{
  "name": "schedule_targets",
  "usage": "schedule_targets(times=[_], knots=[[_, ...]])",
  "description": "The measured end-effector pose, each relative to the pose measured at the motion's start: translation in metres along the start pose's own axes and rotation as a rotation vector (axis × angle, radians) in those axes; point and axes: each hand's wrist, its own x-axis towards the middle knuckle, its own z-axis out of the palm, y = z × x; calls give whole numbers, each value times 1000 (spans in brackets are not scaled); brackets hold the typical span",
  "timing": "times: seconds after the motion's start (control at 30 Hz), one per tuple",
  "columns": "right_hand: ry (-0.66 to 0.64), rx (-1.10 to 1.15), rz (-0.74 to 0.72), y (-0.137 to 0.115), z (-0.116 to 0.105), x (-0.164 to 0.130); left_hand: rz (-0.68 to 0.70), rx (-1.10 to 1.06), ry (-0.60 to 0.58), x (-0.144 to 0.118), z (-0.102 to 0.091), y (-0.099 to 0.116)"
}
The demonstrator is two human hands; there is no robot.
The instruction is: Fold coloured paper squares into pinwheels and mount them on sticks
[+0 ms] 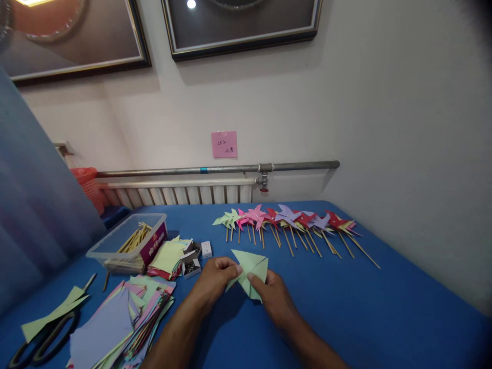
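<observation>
A pale green paper square (253, 264) with slits cut toward its middle is held between both hands above the blue table. My left hand (218, 277) pinches its left side between thumb and fingers. My right hand (273, 293) grips the lower right part, thumb on top and fingers behind. Just left of my left hand sit small open boxes of metal pins (190, 265) and a small white box (206, 249). Beyond my hands lies a row of finished paper pinwheels (286, 215) on thin sticks, in green, pink, red and purple.
Left on the blue table (365, 318) are a clear plastic box (109, 243) with wooden sticks (136, 238), small paper squares (169, 256), a large pile of coloured paper (103, 328) and black-handled scissors (54, 338) under green paper scraps. A radiator (184, 195) stands behind.
</observation>
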Motion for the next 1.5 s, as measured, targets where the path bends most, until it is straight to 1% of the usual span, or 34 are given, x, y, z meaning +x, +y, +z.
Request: schedule_targets(times=[0.2, 0.33, 0.5, 0.7, 0.87, 1.0, 1.1, 1.23, 1.3, 1.4, 1.5], knots=[[-21, -31, -13, -6, 1, -4, 29, 62, 34, 6, 3, -11], [-15, -30, 2, -4, 1, -3, 39, 84, 49, 7, 4, -13], [-22, -43, -7, -2, 0, -2, 61, 61, 67, 8, 5, -15], [-19, -90, 9, -5, 1, -2, 7, 67, 53, 7, 5, -13], [-12, -103, -1, -8, 2, -5, -15, -51, 36, 7, 6, -13], [-83, -104, -9, -14, 5, -10, -76, -167, -25, 4, 7, -10], [-107, -110, -26, -18, 6, -12, -82, -212, -65, 1, 6, -7], [-149, -107, -39, -21, 6, -14, -49, -172, -52, -1, 6, -6], [-148, -127, -35, -20, 5, -14, -31, -129, -57, -1, 5, -6], [-143, -151, -37, -20, 4, -14, -38, -66, -80, -1, 5, -4], [-153, -152, -48, -20, 5, -14, -47, -30, -74, -3, 4, 1]])
